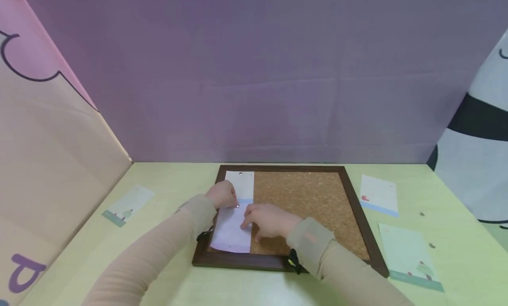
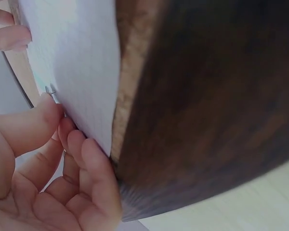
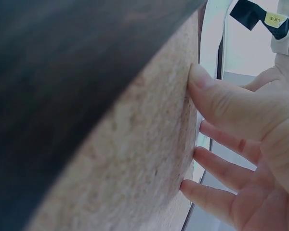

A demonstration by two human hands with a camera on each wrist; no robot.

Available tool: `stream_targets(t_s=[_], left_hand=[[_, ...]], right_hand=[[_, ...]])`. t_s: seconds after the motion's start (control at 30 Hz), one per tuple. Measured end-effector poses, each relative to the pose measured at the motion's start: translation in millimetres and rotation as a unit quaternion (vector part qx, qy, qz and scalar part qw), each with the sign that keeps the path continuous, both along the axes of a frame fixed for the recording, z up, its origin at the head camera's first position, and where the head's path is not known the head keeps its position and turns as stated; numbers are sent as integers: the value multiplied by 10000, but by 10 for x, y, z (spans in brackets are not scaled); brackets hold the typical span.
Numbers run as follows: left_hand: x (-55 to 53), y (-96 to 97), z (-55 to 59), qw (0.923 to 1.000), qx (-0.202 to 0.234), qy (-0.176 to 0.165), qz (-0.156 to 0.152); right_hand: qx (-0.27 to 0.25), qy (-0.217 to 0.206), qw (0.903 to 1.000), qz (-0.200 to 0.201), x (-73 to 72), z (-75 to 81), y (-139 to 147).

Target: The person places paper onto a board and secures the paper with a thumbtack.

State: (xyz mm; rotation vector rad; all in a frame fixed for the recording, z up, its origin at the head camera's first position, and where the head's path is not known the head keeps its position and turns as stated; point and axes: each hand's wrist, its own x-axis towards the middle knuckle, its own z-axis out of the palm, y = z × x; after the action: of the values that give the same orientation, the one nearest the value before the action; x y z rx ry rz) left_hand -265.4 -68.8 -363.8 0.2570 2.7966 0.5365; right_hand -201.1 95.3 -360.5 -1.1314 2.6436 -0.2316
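Observation:
A cork board [image 1: 305,204] in a dark brown wooden frame lies on the table. Along its left side are two paper sheets, a white upper sheet [image 1: 244,187] with a blue strip and a pale lilac lower sheet [image 1: 234,229]. One silver thumbtack [image 1: 240,173] sits near the top of the upper sheet. My left hand [image 1: 222,194] pinches another small thumbtack [image 2: 49,90] where the sheets meet, thumb tip right at it and the other fingers curled by the paper's edge. With fingers spread, my right hand [image 1: 270,220] rests on the lower sheet's right edge and the cork.
On the right of the table [image 1: 170,275] lie a blue-edged note sheet [image 1: 379,193], a green-edged note sheet [image 1: 409,253] and two loose tacks [image 1: 432,245]. Another green-edged sheet [image 1: 128,204] is at the left. A purple cloth wall [image 1: 278,98] rises behind.

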Motion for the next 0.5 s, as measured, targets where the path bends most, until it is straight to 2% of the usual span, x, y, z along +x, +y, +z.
stream_targets(t_s=[0.23,0.5], left_hand=[[15,25,-3,9998,-43,-83,155],[21,38,3,9998,-185,12,40]], right_hand=[[-1,-38,10000,-13,2,-11,8],[-67,4,10000,8,2,-22,12]])
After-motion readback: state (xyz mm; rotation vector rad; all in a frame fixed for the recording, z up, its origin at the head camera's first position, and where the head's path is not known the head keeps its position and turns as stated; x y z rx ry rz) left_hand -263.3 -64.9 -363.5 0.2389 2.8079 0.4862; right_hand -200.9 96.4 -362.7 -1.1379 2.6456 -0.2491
